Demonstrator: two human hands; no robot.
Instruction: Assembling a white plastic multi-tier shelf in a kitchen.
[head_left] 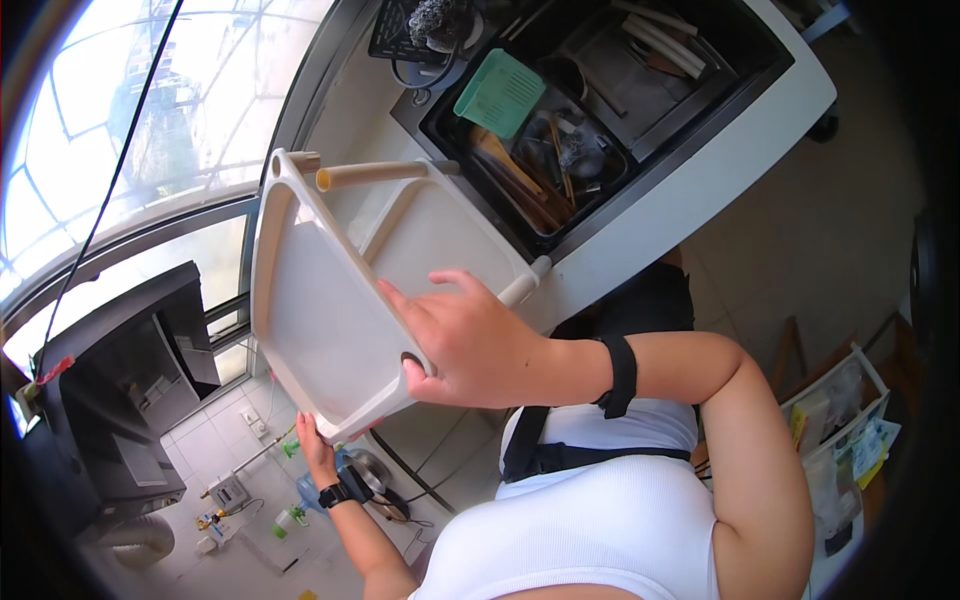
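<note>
A cream plastic shelf rack [325, 310] is tilted in front of me, with two tray-like tiers joined by short tubes. Its nearer tier has raised rims and round holes at the corners. My right hand [455, 335] is closed on the rim of this tier, the thumb beside a corner hole and the index finger stretched along the edge. At the lower corner, my left hand [316, 452] grips the rim from below; some of its fingers are hidden behind the rack. One tan tube [365, 176] sticks out at the upper side, between the tiers.
Beyond the rack is a dark sink [640, 195] in a white counter [690, 190], holding a green basket [500, 92] and utensils. A black range hood [130, 370] and a window [150, 110] are at left. A white storage rack [840, 440] stands at right.
</note>
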